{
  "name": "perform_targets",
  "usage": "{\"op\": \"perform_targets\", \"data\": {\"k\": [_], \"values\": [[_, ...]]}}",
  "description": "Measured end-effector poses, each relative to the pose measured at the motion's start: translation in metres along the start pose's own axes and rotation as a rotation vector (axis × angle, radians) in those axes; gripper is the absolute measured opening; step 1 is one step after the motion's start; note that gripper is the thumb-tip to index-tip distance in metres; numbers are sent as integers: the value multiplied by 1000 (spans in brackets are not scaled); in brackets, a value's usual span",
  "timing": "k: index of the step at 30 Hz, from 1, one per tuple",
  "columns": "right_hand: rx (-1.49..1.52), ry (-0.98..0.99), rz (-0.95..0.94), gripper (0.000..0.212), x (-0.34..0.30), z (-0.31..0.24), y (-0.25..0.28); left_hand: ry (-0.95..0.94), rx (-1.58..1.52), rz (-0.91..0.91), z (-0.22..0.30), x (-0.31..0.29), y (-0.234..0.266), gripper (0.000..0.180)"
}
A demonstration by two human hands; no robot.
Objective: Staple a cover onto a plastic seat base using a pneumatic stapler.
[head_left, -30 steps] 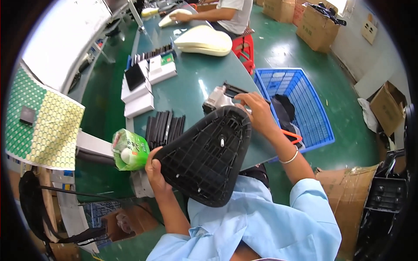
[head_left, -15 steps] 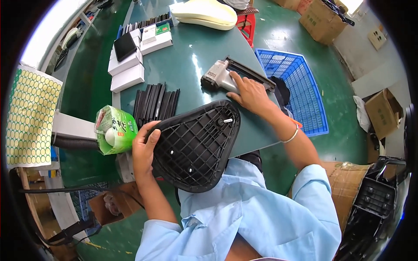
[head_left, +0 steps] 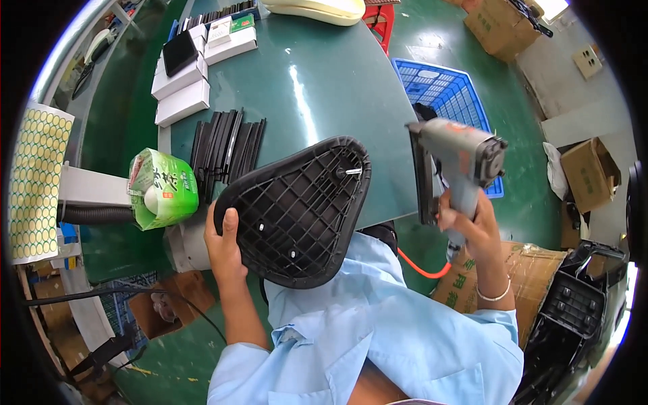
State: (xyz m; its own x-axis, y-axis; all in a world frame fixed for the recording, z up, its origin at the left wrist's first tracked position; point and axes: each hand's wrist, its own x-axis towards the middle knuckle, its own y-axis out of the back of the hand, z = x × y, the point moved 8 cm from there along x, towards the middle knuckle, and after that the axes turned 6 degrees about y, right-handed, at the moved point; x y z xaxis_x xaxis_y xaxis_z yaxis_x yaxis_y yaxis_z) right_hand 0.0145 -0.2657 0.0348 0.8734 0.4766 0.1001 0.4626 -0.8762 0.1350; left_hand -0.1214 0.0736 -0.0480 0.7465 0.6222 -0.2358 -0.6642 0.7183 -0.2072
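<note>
My left hand [head_left: 227, 248] grips the left edge of a black, rounded-triangular seat [head_left: 297, 212], its thumb on the rim. The seat's ribbed plastic underside faces up, with metal studs standing out of it. It is held tilted over the near table edge and my lap. In my right hand [head_left: 476, 226] is a grey pneumatic staple gun [head_left: 466, 152], fingers wrapped round its handle. Raised right of the seat and apart from it, the gun is slightly blurred. An orange air hose [head_left: 425, 271] runs from its handle end.
Black plastic strips [head_left: 226, 148] lie on the green table [head_left: 331, 88], near white boxes [head_left: 183, 102]. A green bag [head_left: 163, 189] hangs at the left table edge. Beyond the right edge stand a blue crate [head_left: 442, 91] and a cardboard box [head_left: 520, 277].
My right hand has picked the staple gun up off the table and brought it right and nearer to me. The seat stays in my left hand; the view has shifted a little.
</note>
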Motion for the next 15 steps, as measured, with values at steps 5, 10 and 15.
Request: {"op": "perform_targets", "data": {"k": [5,10,15], "values": [[100,-350,40,23,-55,42,4,-263,277,-235,46,17,-33,45],[127,-436,121,27,-82,48,2,-207,259,-457,49,41,-64,39],[59,-553,57,28,-82,51,-4,-178,200,-461,45,46,-64,39]]}}
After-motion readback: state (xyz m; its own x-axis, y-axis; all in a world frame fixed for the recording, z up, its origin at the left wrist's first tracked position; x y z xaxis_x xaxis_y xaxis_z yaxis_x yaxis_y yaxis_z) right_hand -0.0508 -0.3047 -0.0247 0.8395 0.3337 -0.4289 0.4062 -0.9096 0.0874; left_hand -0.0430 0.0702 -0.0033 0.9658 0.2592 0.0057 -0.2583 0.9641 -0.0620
